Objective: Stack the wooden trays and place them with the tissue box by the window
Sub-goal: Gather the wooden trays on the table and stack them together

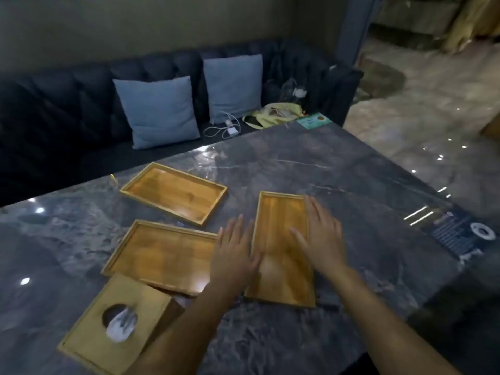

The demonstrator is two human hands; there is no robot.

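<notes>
Dark marble surface has three wooden trays unstacked, tissue box at the near-left corner, and both hands, left hand and right hand, are flat and unclenched flanking the right tray, probably about to lift it.

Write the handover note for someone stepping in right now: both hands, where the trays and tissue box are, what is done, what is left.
Left hand: open, flat, at the left edge of the right tray.
Right hand: open, on that tray's right rim.
The far tray and the near tray lie apart on the table. The tissue box sits at the near left, one corner over the near tray.
Done: nothing stacked.
Left: stack all three trays, then move them and the tissue box to the window.
</notes>
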